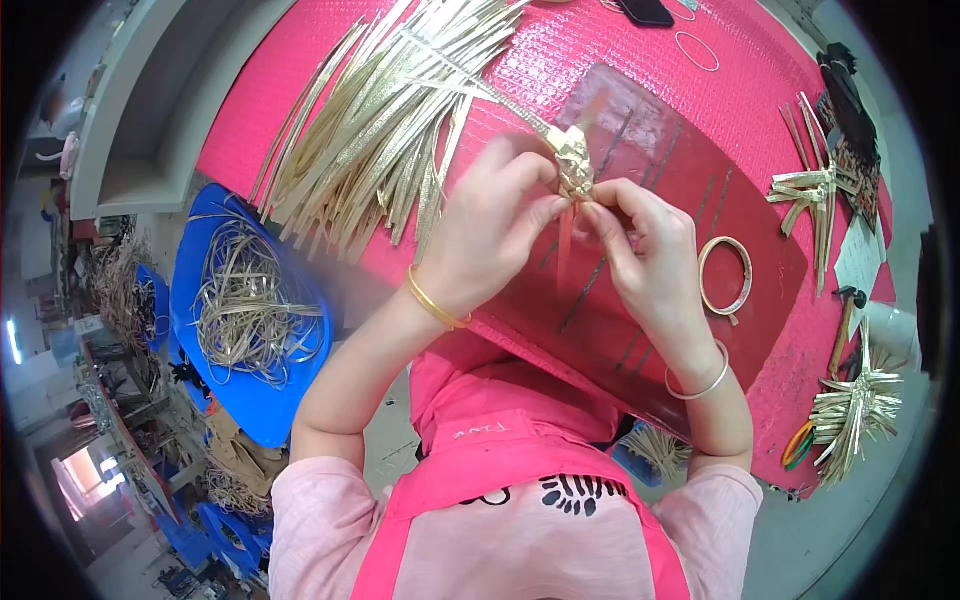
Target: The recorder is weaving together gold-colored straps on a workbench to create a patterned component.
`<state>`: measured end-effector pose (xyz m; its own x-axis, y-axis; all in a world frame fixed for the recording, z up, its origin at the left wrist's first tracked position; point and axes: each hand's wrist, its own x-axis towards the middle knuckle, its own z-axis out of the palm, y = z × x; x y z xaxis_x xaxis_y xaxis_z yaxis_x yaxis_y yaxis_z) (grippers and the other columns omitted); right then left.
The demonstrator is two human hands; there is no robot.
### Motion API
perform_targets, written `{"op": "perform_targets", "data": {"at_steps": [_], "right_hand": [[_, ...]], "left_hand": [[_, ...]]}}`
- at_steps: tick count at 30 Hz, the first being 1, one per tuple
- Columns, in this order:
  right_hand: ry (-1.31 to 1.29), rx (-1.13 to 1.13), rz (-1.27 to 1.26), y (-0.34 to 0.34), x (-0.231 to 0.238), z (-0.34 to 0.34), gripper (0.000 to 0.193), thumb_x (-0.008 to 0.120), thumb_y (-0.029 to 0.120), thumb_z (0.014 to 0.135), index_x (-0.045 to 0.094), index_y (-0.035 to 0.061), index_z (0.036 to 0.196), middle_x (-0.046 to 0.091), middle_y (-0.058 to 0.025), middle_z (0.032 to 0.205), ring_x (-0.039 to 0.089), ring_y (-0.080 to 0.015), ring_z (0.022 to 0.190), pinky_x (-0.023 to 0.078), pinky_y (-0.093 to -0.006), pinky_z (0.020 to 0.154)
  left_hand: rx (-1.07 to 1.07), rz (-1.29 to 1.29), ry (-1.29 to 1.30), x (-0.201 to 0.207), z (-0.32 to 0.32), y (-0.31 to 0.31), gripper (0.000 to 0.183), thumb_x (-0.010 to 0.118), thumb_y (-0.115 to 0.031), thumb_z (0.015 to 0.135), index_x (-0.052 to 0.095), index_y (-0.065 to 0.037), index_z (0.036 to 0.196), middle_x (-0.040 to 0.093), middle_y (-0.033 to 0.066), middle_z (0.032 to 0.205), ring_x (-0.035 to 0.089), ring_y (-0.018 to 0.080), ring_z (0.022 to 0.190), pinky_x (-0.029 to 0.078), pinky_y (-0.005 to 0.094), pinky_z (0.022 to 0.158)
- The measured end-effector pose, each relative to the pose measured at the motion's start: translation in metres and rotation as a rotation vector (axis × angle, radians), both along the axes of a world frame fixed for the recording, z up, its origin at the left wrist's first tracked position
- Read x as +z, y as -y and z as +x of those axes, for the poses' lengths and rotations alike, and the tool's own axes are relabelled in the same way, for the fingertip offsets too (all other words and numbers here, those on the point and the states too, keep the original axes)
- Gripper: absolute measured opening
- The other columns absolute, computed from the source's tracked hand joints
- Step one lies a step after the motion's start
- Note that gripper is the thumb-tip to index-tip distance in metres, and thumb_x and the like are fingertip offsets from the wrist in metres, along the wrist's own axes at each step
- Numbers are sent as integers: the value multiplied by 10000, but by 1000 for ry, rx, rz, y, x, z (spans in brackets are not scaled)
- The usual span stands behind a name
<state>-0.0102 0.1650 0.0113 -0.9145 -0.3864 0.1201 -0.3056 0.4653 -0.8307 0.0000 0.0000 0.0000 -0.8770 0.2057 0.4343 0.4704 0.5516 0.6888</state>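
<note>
Both my hands pinch a small piece of folded gold strips (572,160) over the red board. My left hand (495,215) grips its left side between thumb and fingers. At its lower right edge, my right hand (645,240) is closed with thumb and forefinger together. A narrow plaited gold length (520,108) runs up and left from the piece. Beneath it a reddish strip (564,250) hangs down between my hands. To the upper left lies a large spread bundle of flat gold strips (365,120).
The red board (770,240) lies on a pink-covered table (540,55). A tape roll (748,285) sits right of my hand. Partly woven gold pieces (822,185) and a hammer (843,330) lie along the right edge. A blue container (265,425) of tangled strips stands left.
</note>
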Motion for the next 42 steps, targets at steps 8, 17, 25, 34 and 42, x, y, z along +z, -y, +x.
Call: {"op": "perform_targets", "data": {"at_steps": [8,17,25,34,42], "right_hand": [[667,111,-607,-7,-7,-12,122,592,70,729,549,-12,808,543,-21,735,527,-101,657,420,-203,612],[464,-14,-749,4,-12,1,269,609,16,719,428,7,917,556,-58,798,539,-91,751,427,-201,660],[-91,-79,-280,6,-24,13,273,624,9,688,465,39,908,564,-58,753,582,-117,666,459,-235,560],[977,40,-785,-10,-25,9,164,529,143,808,509,3,892,532,-19,765,495,-64,651,404,-181,576],[276,-222,-405,8,-33,6,116,565,104,768,571,-10,789,531,-15,663,513,-60,608,395,-185,514]], "left_hand": [[-25,319,171,9,7,-17,69,512,-30,773,473,1,821,544,100,688,555,162,567,434,255,466],[-122,1158,880,11,21,-13,128,474,-35,818,478,65,899,563,123,799,568,140,629,472,224,522],[38,858,993,2,22,-6,208,544,-71,781,518,79,923,576,105,775,576,146,640,476,224,581],[-73,997,1060,-12,35,-17,94,572,-48,752,537,14,815,578,110,665,428,62,394,311,153,356],[-5,1027,1048,-17,31,-21,116,541,-67,779,488,35,797,557,104,619,436,69,383,305,160,351]]}}
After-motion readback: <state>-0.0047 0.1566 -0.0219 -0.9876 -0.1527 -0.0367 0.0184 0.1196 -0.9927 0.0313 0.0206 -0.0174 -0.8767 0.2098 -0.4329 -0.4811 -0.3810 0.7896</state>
